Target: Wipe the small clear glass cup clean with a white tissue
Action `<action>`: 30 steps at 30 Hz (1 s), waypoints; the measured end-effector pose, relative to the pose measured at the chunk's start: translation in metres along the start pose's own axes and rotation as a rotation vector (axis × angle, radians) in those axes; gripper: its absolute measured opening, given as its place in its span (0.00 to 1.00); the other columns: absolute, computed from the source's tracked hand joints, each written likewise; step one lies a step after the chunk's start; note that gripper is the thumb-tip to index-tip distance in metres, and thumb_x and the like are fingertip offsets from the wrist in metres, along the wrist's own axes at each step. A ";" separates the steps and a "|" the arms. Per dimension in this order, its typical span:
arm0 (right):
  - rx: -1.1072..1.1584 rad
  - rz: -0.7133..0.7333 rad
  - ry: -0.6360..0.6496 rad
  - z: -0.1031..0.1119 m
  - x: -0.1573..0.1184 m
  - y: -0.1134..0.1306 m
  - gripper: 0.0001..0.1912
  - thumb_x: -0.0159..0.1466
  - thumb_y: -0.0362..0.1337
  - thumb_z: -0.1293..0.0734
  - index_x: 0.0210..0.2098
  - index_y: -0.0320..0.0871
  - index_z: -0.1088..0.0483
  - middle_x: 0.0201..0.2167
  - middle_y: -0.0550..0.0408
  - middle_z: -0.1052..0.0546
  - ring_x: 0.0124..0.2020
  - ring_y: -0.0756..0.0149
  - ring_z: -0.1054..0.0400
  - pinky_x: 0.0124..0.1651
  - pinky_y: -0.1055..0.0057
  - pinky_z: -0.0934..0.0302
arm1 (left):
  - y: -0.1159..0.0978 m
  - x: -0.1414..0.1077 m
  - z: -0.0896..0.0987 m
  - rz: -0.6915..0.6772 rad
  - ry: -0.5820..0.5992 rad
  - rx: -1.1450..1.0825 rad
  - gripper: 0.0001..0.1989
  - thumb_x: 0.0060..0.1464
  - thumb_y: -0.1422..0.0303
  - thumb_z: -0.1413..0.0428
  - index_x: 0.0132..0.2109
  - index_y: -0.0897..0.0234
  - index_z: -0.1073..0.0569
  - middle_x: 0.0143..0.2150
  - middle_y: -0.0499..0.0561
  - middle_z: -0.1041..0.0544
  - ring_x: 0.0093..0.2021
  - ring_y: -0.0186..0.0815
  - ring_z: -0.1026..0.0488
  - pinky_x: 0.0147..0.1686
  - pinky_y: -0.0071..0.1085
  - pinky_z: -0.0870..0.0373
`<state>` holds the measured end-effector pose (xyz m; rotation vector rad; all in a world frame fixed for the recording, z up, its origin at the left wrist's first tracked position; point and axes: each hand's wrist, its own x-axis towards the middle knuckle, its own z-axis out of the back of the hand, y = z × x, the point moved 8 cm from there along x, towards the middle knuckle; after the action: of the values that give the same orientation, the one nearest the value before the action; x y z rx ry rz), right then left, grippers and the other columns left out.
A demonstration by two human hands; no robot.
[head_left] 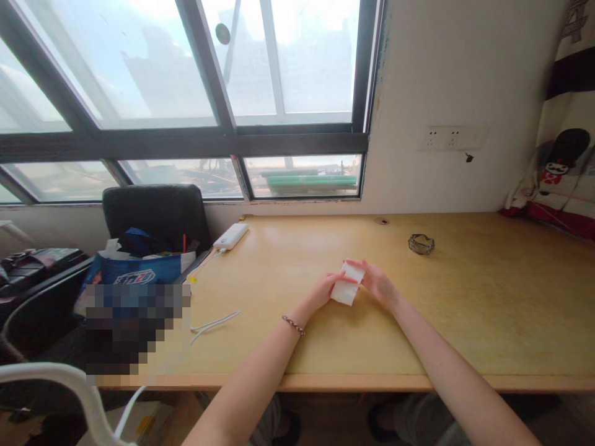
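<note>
Above the middle of the wooden table (297, 248), both my hands are at a small white folded sheet (344, 293), which looks like tissue or paper. My left hand (325, 290) grips it from the left, thumb laid across its front and the other fingers mostly hidden behind. At its upper right edge, my right hand (375, 284) holds it with bent fingers. The sheet hangs tilted, its lower corner pointing down toward me. A dark braided bracelet (294, 325) circles my left wrist.
A dark metal ring-shaped object (421, 244) lies at the back right. On the left stand a white power bank (231, 236) with a cable and another white cable (216, 322). A black chair (155, 207) bears a blue bag (139, 267). Wall sockets (444, 137) sit behind.
</note>
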<state>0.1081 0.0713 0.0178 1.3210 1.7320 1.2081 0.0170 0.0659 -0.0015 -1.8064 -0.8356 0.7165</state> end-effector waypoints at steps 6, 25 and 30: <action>0.036 0.083 -0.072 0.010 0.002 0.007 0.18 0.55 0.46 0.39 0.39 0.43 0.28 0.44 0.51 0.28 0.42 0.61 0.36 0.42 0.68 0.43 | -0.003 -0.003 -0.002 -0.027 0.026 0.002 0.23 0.46 0.55 0.48 0.34 0.75 0.25 0.33 0.61 0.24 0.32 0.38 0.29 0.35 0.31 0.36; 0.171 0.218 -0.346 0.053 0.009 0.009 0.12 0.49 0.36 0.35 0.33 0.40 0.26 0.38 0.50 0.25 0.43 0.61 0.35 0.45 0.68 0.41 | -0.013 0.001 0.036 -0.181 -0.273 -0.083 0.17 0.45 0.60 0.46 0.28 0.74 0.27 0.30 0.60 0.24 0.30 0.40 0.26 0.40 0.39 0.32; 0.135 0.203 -0.375 0.051 0.006 0.010 0.11 0.47 0.35 0.34 0.30 0.39 0.26 0.35 0.50 0.24 0.40 0.61 0.33 0.44 0.66 0.41 | -0.019 -0.006 0.055 -0.189 -0.522 0.015 0.13 0.45 0.64 0.47 0.27 0.72 0.27 0.29 0.58 0.24 0.26 0.37 0.26 0.34 0.35 0.30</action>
<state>0.1552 0.0927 0.0082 1.7144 1.4558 0.8865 -0.0338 0.0954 -0.0025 -1.5157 -1.3176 1.0854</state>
